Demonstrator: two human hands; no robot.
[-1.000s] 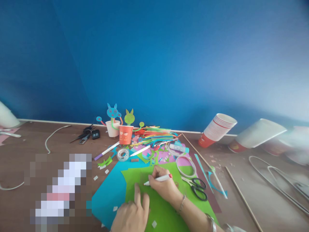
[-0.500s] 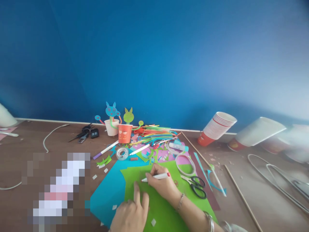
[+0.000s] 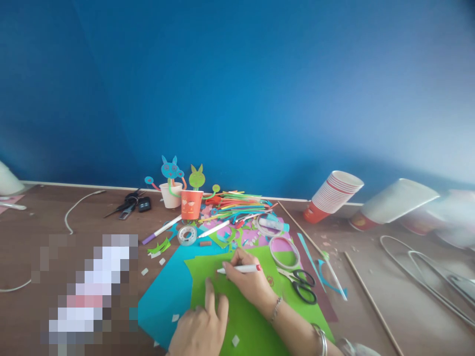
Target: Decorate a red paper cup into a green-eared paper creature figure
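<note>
A white marker with a red end (image 3: 245, 268) is held in my right hand (image 3: 249, 282), its tip pointing left at the green paper (image 3: 256, 321). My left hand (image 3: 202, 321) rests on that sheet with the index finger stretched forward and the thumb apart. A small red drawing (image 3: 270, 281) shows on the green paper right of my right hand. Under the green sheet lies blue paper (image 3: 163, 291). Black-handled scissors (image 3: 302, 286) lie on the sheet's right side, near a roll of tape (image 3: 285, 252).
Two paper cups with cut-out animal figures, one white (image 3: 171, 197) and one red (image 3: 191, 205), stand behind. Coloured pipe cleaners (image 3: 241, 205), a clear tape roll (image 3: 187, 236) and a purple-ended marker (image 3: 161, 230) lie nearby. Keys (image 3: 131, 203) lie left; stacked paper cups (image 3: 334, 195) lean right.
My right hand has moved the marker slightly up and away over the green paper. The left hand stays in place; the view has shifted a little.
</note>
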